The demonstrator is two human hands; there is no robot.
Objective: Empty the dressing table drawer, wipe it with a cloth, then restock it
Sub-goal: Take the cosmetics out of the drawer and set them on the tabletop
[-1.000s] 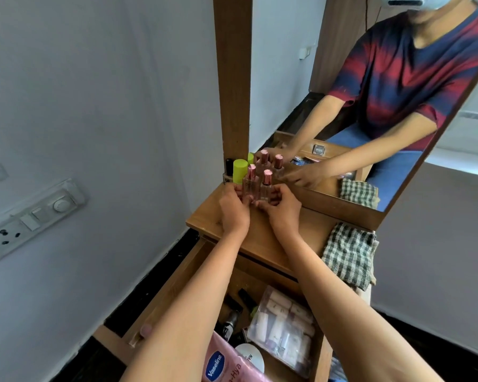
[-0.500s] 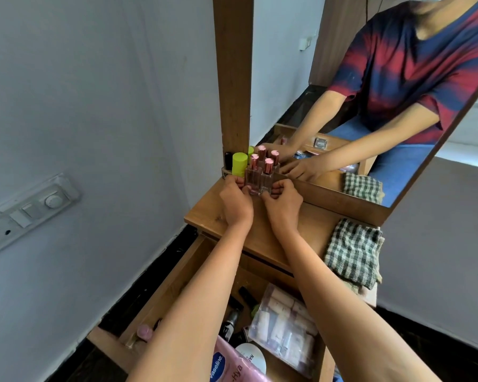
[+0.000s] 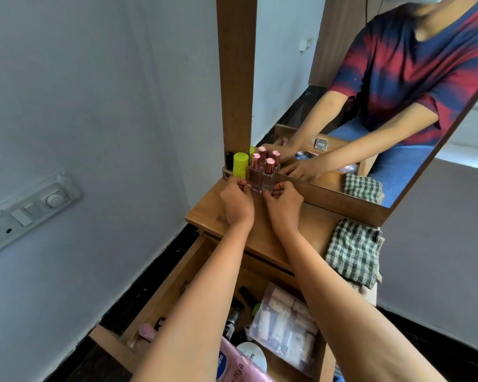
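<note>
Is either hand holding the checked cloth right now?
No, the checked cloth lies untouched on the dressing table top, while the left hand and right hand both pinch the pink-capped bottles by the mirror.

Wooden tabletop (image 3: 316,227): two clear pink-capped bottles (image 3: 261,176) stand side by side at 11 o'clock, near the mirror frame (image 3: 337,201). Lime-capped bottle (image 3: 240,165) just beside them at their 9, black tube (image 3: 229,160) in the corner past it. Checked cloth (image 3: 352,252) at 3 o'clock, draped over the edge.
</note>
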